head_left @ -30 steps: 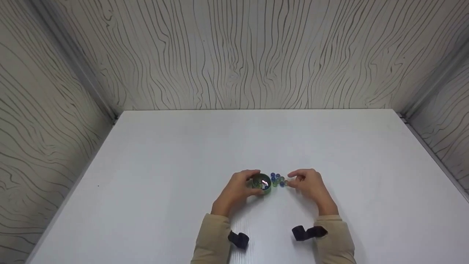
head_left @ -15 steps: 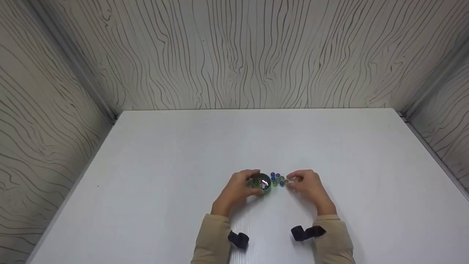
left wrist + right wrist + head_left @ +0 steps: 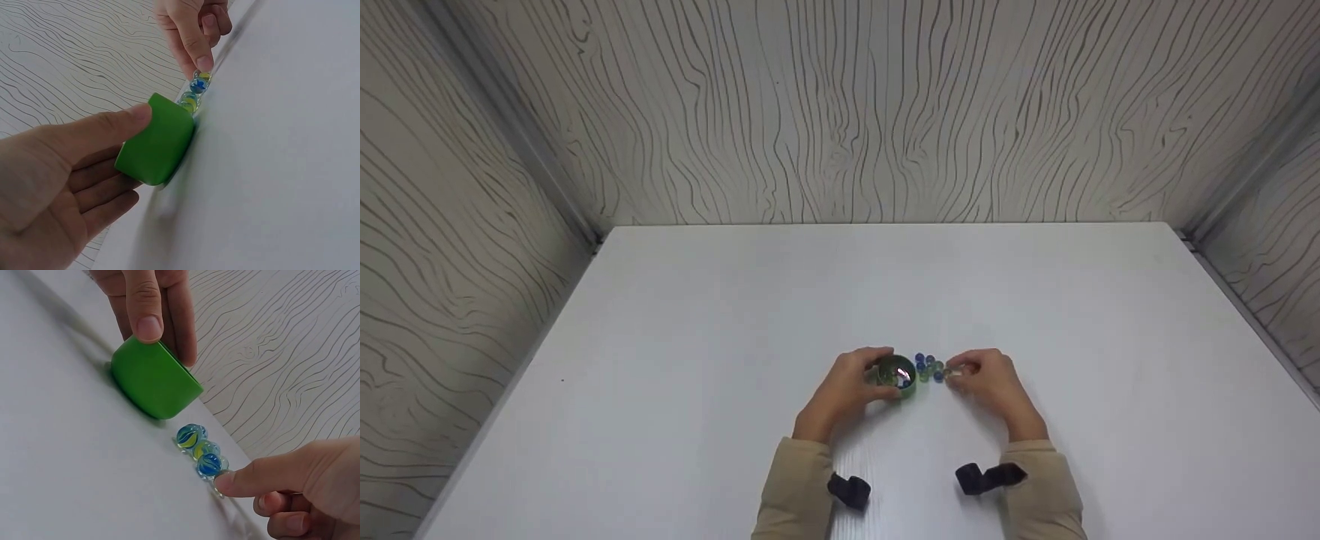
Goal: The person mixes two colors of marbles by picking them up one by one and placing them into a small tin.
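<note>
The left hand (image 3: pixel 846 390) grips a small green cup (image 3: pixel 897 377), thumb and fingers curled round its wall. The right hand (image 3: pixel 988 382) has its index finger stretched out, the tip touching a glass marble; the other fingers are curled, holding nothing. A cluster of blue and green marbles (image 3: pixel 930 367) lies at the cup's 3 o'clock, between both hands. All rest on a white surface (image 3: pixel 697 360), near its 6 o'clock edge.
</note>
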A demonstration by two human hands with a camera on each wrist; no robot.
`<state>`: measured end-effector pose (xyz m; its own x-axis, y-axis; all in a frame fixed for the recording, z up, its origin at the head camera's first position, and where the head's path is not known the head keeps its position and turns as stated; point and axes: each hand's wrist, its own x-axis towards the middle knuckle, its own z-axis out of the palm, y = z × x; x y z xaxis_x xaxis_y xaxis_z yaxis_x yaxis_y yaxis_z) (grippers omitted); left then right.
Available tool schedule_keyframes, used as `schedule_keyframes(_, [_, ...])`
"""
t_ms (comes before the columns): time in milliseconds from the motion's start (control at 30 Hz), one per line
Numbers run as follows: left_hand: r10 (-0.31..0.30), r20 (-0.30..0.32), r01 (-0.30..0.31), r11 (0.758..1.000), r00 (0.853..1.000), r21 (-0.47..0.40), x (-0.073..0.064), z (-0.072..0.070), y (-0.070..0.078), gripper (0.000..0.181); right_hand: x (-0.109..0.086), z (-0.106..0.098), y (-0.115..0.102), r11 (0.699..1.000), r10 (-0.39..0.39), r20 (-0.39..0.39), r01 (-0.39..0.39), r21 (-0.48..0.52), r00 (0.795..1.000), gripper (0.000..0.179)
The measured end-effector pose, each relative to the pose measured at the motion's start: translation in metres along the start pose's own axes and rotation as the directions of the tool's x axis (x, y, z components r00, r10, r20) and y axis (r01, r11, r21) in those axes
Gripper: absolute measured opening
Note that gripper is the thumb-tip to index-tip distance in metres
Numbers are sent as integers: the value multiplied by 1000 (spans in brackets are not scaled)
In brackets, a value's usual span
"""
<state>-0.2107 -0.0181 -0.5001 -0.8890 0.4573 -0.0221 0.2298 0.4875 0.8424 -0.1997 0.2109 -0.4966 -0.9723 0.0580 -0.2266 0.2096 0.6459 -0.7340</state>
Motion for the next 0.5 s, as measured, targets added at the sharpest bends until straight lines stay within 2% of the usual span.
schedule_keyframes(500, [8,-3,-8,1000,1000,2,1,0,0,60,1,2,2,999,-30,-20,29,-28,999,20])
